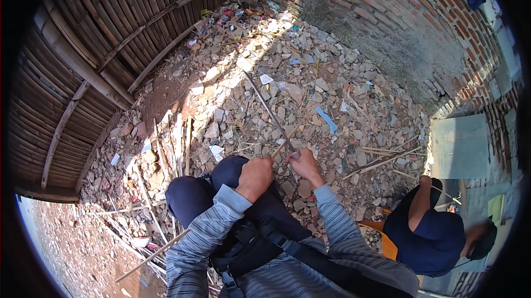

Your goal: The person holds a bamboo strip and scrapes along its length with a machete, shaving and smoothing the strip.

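My left hand (257, 178) is closed around a thin bamboo strip (152, 256). One end pokes out beyond the fist, and the long rest seems to run back under my left forearm. Just to its right, my right hand (305, 166) grips the handle of a machete (268, 109). Its long, narrow dark blade points forward and left over the rubble. The strip's short end lies close to the blade near the handle; whether they touch, I cannot tell. Both hands are in front of my bent knees (229, 171).
Broken brick and stone rubble (326, 99) covers the ground, with more bamboo strips (177, 149) on the left. A slatted bamboo wall (110, 27) stands left, a brick wall (409, 27) at the far right. At right another person (428, 231) sits on an orange chair (389, 245).
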A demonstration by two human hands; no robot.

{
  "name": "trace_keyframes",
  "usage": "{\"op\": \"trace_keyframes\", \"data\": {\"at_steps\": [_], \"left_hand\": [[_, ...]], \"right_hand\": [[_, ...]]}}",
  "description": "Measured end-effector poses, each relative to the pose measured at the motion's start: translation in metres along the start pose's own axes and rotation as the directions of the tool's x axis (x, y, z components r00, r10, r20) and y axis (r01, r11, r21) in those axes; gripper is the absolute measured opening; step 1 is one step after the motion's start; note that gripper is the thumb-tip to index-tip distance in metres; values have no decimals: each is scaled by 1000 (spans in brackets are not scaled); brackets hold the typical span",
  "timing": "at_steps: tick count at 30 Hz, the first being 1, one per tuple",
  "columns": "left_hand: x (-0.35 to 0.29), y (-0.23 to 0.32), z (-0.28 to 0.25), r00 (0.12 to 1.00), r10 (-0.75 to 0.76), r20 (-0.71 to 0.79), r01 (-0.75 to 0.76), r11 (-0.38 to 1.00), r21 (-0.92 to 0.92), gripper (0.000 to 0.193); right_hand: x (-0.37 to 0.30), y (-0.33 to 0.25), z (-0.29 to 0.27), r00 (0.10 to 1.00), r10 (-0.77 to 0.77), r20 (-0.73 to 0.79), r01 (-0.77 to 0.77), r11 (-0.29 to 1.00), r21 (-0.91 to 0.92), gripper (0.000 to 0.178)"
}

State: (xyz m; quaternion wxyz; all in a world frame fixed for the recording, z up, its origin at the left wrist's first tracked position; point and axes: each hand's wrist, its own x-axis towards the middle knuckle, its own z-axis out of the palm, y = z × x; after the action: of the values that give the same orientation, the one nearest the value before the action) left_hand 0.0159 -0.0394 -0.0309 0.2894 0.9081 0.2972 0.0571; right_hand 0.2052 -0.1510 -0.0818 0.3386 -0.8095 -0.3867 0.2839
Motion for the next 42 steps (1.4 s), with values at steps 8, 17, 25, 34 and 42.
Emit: {"op": "trace_keyframes", "data": {"at_steps": [8,17,25,34,42], "left_hand": [[-5,6,5,995,88,-51,-73,968,242,12],[-6,-1,15,995,73,-74,-54,970,236,15],[-2,8,17,991,128,-46,-114,965,238,12],[-4,-3,12,996,87,-37,-76,968,240,13],[-12,11,-3,985,152,-76,-134,970,204,14]], "right_hand": [[-1,12,13,997,-32,70,39,994,-104,16],[5,21,18,1000,-3,9,3,999,-36,14],[29,69,16,998,48,-30,-47,998,43,17],[7,26,24,989,-116,95,125,988,-89,13],[32,140,2,845,534,32,-510,785,353,12]]}}
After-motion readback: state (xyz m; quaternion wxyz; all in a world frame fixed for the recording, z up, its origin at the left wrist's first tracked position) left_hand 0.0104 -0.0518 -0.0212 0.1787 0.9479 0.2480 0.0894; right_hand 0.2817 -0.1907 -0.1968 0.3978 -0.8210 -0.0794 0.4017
